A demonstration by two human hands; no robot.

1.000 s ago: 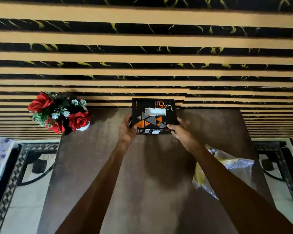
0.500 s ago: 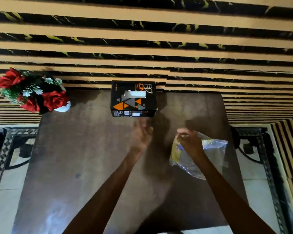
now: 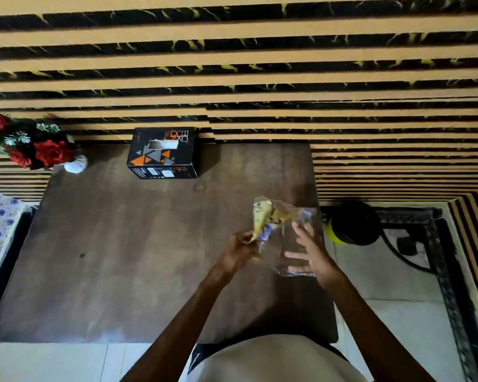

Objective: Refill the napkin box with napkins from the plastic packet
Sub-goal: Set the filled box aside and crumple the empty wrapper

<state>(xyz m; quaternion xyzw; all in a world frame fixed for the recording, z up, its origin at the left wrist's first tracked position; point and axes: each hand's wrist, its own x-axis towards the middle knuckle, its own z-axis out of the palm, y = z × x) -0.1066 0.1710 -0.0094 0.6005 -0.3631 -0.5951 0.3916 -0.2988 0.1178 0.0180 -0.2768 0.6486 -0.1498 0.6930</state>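
Left hand pinches the plastic packet at its yellow end; right hand, fingers spread, steadies the clear side. Napkin box stands at 11 o'clock, well apart. Best handled by keeping the film taut.

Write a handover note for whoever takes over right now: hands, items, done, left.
Left hand: grip pinching the yellow-printed end of the crinkled clear plastic packet.
Right hand: fingers spread, touching the packet's clear side.
Black cardboard napkin box with orange triangles: at the far edge of the brown wooden table, untouched.
Done: packet picked up.
Left: take napkins out, load the box.
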